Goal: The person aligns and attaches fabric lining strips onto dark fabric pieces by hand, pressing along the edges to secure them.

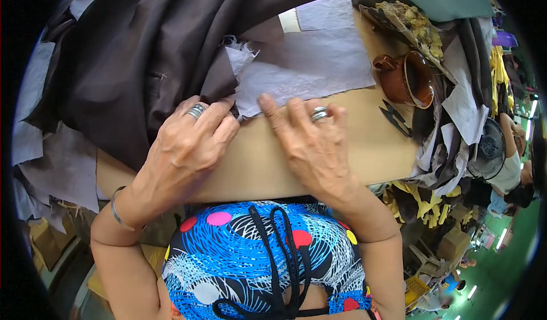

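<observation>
Dark brown fabric (131, 52) lies in folds over the left of the table. My left hand (196, 132) is closed, its fingers pinching the fabric's edge near the middle. Beside it, a pale grey-lilac cloth piece (307, 63) lies flat, with frayed threads at its left end. My right hand (310, 135) has its fingers apart, the index fingertip at the lower edge of the pale piece; nothing is gripped in it. Where the brown fabric meets the pale piece, my left fingers partly hide the edges.
A brown glazed mug (405, 80) lies tipped on the tan tabletop (364, 137), near small black thread snips (396, 119). Cloth scraps (450, 143) hang at the right edge. Beyond are a fan (489, 149), a yellow crate (416, 290) and other people.
</observation>
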Available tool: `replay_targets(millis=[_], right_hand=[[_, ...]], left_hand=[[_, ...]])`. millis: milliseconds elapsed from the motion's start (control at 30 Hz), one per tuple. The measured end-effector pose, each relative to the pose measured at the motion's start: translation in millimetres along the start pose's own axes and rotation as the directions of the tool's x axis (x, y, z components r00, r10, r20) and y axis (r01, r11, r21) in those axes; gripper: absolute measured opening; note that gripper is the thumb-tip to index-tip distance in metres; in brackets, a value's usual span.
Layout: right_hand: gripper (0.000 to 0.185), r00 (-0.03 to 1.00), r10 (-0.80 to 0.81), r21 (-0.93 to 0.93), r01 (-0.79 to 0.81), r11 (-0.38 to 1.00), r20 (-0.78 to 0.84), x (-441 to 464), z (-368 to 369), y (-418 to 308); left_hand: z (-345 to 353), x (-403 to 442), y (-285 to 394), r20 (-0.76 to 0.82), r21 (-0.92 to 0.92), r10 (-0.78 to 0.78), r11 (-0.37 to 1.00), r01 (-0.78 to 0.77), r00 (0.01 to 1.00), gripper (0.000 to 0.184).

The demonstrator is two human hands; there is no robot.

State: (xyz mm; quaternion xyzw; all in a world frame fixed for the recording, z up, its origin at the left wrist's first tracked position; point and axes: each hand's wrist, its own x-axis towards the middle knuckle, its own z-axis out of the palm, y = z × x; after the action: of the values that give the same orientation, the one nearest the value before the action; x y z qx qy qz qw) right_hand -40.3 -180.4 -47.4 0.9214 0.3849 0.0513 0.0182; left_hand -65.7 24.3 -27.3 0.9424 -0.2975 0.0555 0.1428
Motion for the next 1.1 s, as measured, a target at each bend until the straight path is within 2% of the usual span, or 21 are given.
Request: replay_targets(millis=[133, 233, 267, 367, 467, 567, 667, 733, 767, 800, 867, 900, 967, 1000, 1033, 1100], right_hand=[[0.045, 0.993, -0.089, 0.086, 0.096, 0.992, -0.08, 5, 3, -6], [0.042, 0.999, -0.031, 0.099, 0.035, 0.994, -0.038, 6, -4, 3], [0.039, 0.995, -0.048, 0.07, 0.054, 0.996, -0.084, 6, 0, 1], [0.036, 0.99, -0.117, 0.117, 0.125, 0.985, -0.073, 6, 3, 0], [0.036, 0.997, -0.082, 0.32, 0.079, 0.944, -0.003, 7, -7, 15], [0.037, 0.991, -0.093, 0.199, 0.11, 0.974, -0.093, 5, 4, 1], [0.043, 0.996, -0.088, 0.352, 0.086, 0.932, -0.01, 3, -5, 18], [0.041, 0.997, -0.079, 0.267, 0.079, 0.96, -0.01, 2, -2, 16], [0.04, 0.997, -0.077, 0.227, 0.078, 0.971, -0.014, 2, 0, 13], [0.036, 0.99, -0.121, 0.215, 0.134, 0.967, -0.07, 4, -1, 12], [0.036, 0.987, -0.12, 0.363, 0.151, 0.92, -0.105, 5, -4, 19], [0.036, 0.986, -0.118, 0.434, 0.158, 0.887, -0.119, 5, -5, 24], [0.043, 0.963, 0.118, 0.537, 0.031, 0.843, -0.241, -2, -4, 39], [0.048, 0.93, 0.222, 0.602, -0.001, 0.799, -0.293, -3, -6, 43], [0.054, 0.885, 0.329, 0.667, -0.028, 0.745, -0.33, -3, -8, 46], [0.056, 0.855, 0.382, 0.699, -0.032, 0.715, -0.351, -4, 2, 48]], left_hand=[[2, 4, 2, -0.001, 0.013, 0.001, 1.0, -0.001, 1.0, 0.02], [2, 1, 2, -0.004, 0.023, -0.005, 1.0, 0.005, 1.0, 0.021], [2, 2, 2, 0.001, 0.02, -0.008, 1.0, 0.008, 1.0, 0.021], [4, 4, 3, -0.006, 0.019, -0.005, 1.0, 0.005, 1.0, 0.021], [6, 5, 2, -0.016, 0.029, 0.008, 1.0, -0.008, 1.0, 0.022], [9, 6, 2, 0.007, 0.035, 0.006, 0.999, -0.006, 1.0, 0.023], [12, 7, 3, -0.037, 0.083, 0.034, 0.996, -0.031, 0.999, 0.019], [13, 5, 3, -0.039, 0.095, 0.031, 0.995, -0.027, 0.999, 0.017], [12, 3, 3, 0.011, 0.085, 0.029, 0.996, -0.03, 1.0, 0.025], [10, 3, 3, 0.005, 0.086, 0.032, 0.996, -0.032, 0.999, 0.025], [3, 2, 3, 0.018, 0.035, 0.015, 0.999, -0.016, 1.0, 0.025], [-11, -2, 0, -0.093, 0.074, 0.051, 0.996, -0.044, 0.994, 0.024], [-46, -17, -2, -0.302, 0.156, 0.133, 0.984, -0.089, 0.944, 0.023], [-49, -29, -6, -0.508, 0.024, -0.028, 0.999, 0.047, 0.861, 0.023], [-48, -41, -11, -0.67, -0.132, -0.198, 0.98, 0.147, 0.716, 0.024], [-46, -54, -30, -0.716, -0.425, -0.529, 0.848, 0.316, 0.456, 0.025]])
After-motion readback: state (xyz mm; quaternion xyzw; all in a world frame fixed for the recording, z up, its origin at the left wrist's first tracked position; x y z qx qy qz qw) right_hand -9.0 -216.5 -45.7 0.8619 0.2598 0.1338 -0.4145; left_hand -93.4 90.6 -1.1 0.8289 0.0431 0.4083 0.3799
